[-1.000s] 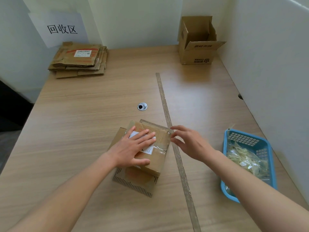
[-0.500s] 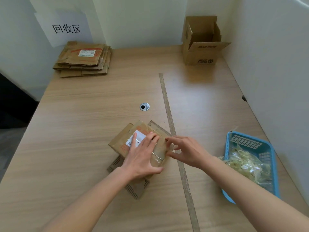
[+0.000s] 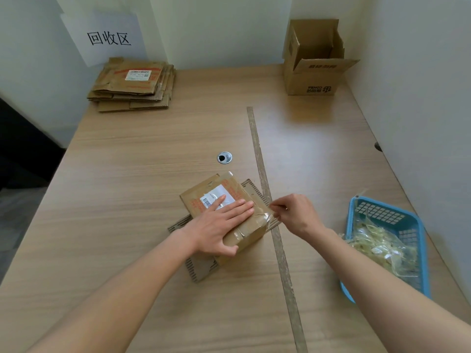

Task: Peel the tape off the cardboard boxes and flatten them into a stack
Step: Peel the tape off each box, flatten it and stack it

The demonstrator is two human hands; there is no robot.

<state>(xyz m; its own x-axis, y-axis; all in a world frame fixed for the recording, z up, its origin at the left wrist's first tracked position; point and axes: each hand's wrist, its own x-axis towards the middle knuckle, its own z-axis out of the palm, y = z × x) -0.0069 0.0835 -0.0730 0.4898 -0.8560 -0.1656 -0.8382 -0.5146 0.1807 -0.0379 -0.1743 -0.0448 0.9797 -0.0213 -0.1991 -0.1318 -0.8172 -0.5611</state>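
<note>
- The taped box [image 3: 224,212] lies on the counter [image 3: 127,174], near its middle and close to the person, just left of the grey strip [image 3: 257,159] that runs along the counter away from the person.
- The box's long axis runs diagonally, from far-left to near-right; its far-left end points toward the cable grommet [image 3: 224,157], its near-right end toward the strip.
- The box rests on a flat corrugated sheet [image 3: 201,270], whose edges show beyond the box at the near side and the far-right side.
- The left hand [image 3: 219,228] lies flat on top of the box, fingers straight and together, pressing down. This grip holds nothing.
- The right hand [image 3: 295,212] pinches the end of a clear tape strip [image 3: 265,215] between thumb and forefinger at the box's right edge. The tape is partly lifted from the cardboard.
- A white shipping label [image 3: 216,198] with a barcode sits on the box top; orange print runs beside it. Its text is too small to read.
- A paper sign [image 3: 108,38] on the far-left wall reads "回收区".
- Below the sign, a stack of flattened boxes [image 3: 132,85] lies at the counter's far-left corner; the top one carries a white label with orange print, unreadable.
- An open box [image 3: 313,59] stands upright at the far-right corner; its front shows inverted print including "CONBA".
- A blue basket [image 3: 418,225] at the near right holds crumpled clear tape scraps [image 3: 377,248].
</note>
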